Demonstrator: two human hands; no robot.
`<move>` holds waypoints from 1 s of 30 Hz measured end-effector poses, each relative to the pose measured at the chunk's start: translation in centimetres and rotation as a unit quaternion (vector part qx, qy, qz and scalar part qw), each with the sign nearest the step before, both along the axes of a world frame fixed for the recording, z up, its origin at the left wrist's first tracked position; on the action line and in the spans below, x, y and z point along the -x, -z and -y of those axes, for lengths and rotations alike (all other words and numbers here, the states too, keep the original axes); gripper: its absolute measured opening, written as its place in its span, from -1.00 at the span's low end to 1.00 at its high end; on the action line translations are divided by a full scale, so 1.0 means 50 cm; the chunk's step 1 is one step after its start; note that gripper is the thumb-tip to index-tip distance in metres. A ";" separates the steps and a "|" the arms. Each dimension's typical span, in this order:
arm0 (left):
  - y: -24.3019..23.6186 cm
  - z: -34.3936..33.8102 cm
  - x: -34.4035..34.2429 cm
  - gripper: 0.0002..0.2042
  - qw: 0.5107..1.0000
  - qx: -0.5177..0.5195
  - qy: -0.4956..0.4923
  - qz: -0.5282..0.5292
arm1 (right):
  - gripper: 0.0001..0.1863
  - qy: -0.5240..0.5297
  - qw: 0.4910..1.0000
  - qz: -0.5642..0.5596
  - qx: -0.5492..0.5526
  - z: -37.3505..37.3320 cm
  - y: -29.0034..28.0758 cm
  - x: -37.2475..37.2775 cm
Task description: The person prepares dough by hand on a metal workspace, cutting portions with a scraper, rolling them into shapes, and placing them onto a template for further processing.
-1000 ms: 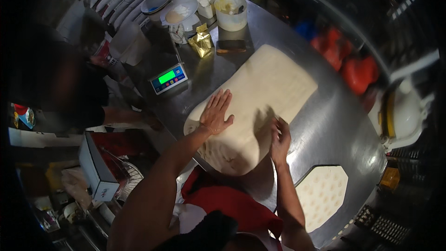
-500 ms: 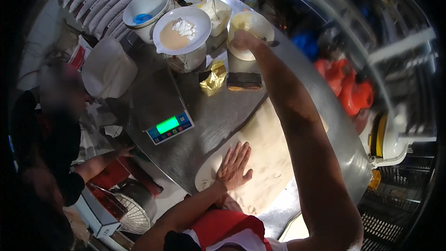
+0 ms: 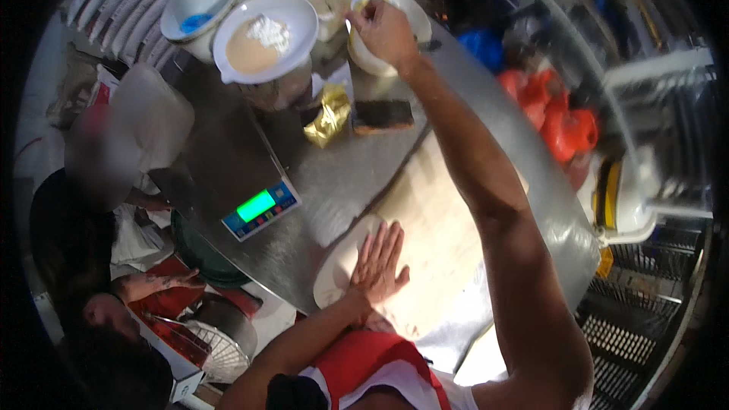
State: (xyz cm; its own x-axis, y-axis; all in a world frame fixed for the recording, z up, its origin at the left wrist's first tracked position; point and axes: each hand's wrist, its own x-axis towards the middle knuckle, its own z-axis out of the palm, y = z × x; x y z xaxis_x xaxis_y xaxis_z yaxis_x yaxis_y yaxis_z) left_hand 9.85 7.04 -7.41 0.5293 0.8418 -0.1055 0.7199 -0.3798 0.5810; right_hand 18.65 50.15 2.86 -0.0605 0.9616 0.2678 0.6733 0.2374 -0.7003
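Note:
A wide sheet of pale dough (image 3: 425,220) lies on the metal table. My left hand (image 3: 380,266) rests flat on its near left part, fingers stretched out. My right arm reaches across the dough to the far side. There my right hand (image 3: 386,30) is raised over a white tub (image 3: 414,15) with yellowish smears inside. Its fingers are pinched together, and what they hold, if anything, cannot be made out. Beside the tub stands a square white container (image 3: 328,4) with a utensil handle sticking up.
A scale (image 3: 260,209) with a green display stands left of the dough. Behind it, a white bowl (image 3: 262,61) holds tan and white powders. Crumpled gold foil (image 3: 328,118) and a dark-topped block (image 3: 383,116) lie mid-table. At left, a co-worker (image 3: 76,220) bends beside a wire whisk (image 3: 220,349).
My right hand has come up out of the tub and now hovers above its left rim. My left hand stays flat on the dough. The co-worker has bent lower, and the view has shifted slightly.

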 end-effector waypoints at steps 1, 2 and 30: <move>0.010 0.008 0.000 -0.12 0.999 0.012 0.003 -0.032 | -0.45 -0.032 0.998 -0.043 -0.014 0.036 -0.029 -0.002; 0.009 0.010 0.001 -0.12 0.999 0.019 -0.002 -0.025 | -0.52 -0.050 0.997 -0.062 0.012 0.088 -0.053 -0.020; 0.112 0.274 0.259 -0.55 0.853 0.005 -0.325 0.408 | -0.53 -0.102 0.990 0.078 -0.060 1.205 0.246 0.096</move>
State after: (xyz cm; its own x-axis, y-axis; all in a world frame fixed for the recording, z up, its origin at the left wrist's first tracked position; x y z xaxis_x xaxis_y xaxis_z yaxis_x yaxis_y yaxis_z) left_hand -3.09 -6.66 -13.00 -0.1483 0.9867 0.0667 0.1307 -0.0473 0.9903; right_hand 13.86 -10.10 -9.45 -0.2991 0.8871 0.3516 0.7010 0.4543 -0.5498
